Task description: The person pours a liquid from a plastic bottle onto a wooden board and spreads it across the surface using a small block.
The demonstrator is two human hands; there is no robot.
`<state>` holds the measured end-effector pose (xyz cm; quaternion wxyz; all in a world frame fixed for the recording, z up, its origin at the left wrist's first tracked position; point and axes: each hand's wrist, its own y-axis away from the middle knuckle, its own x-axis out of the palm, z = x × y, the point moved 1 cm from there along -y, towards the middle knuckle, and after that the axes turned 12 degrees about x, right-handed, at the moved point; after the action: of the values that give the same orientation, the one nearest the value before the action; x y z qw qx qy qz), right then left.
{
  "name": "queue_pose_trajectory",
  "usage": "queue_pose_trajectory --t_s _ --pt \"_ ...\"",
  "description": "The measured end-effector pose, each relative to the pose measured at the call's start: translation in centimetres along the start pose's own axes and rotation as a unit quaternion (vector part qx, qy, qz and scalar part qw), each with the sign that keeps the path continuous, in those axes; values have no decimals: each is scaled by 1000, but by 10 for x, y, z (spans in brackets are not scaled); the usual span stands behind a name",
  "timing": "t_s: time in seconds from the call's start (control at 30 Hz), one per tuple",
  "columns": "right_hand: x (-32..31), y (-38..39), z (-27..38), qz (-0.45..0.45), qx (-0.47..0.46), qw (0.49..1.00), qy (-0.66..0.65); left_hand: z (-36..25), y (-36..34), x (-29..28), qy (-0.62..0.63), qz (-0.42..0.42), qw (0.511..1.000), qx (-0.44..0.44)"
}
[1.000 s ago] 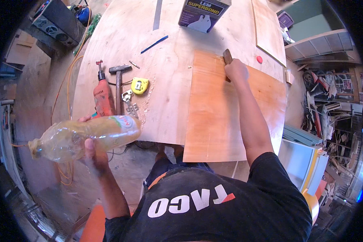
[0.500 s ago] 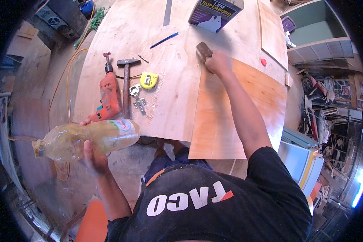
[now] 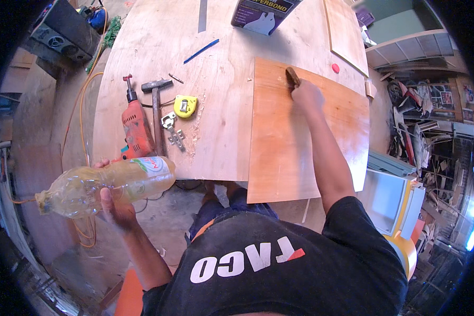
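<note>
My left hand (image 3: 113, 205) is wrapped round the middle of a large clear plastic bottle (image 3: 137, 181) with yellowish contents and a label. The bottle lies nearly on its side in the air, off the table's near left edge, its yellow-stained neck pointing left. My right hand (image 3: 307, 97) grips a small flat brown tool (image 3: 293, 77), whose exact kind I cannot make out. It is over the far part of an orange-brown wood sheet (image 3: 284, 168), which lies on the table and juts past its near edge. Wet-looking darker patches show on the sheet.
Left on the pale plywood table (image 3: 221, 131) lie a red power drill (image 3: 137, 126), a hammer (image 3: 157, 116), a yellow tape measure (image 3: 185, 106), a metal hinge (image 3: 172, 129) and a blue pen (image 3: 201, 51). A purple-black can (image 3: 263, 13) stands at the back. An orange cord (image 3: 83, 105) runs along the floor.
My right hand has moved the brown tool right and slightly nearer, from the sheet's far left corner onto its surface. My left hand still holds the bottle. The whole view has shifted slightly.
</note>
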<state>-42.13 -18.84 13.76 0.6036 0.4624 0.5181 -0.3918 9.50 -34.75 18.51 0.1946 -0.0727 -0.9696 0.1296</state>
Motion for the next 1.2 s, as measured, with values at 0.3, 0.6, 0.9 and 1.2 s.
queue_pose_trajectory --t_s 0.3,0.6,0.9,1.2 --pt "16 53 70 89 -119 989 -26 5 -1 3 -56 42 998 8" --pt "28 55 -31 -77 -149 985 -40 4 -9 4 -36 -1 999 6" --pt "40 62 -10 -5 -68 997 -26 -13 -15 14 -15 63 996 -53" --pt "12 133 -5 68 -59 988 -128 -19 -2 -4 54 38 995 -80"
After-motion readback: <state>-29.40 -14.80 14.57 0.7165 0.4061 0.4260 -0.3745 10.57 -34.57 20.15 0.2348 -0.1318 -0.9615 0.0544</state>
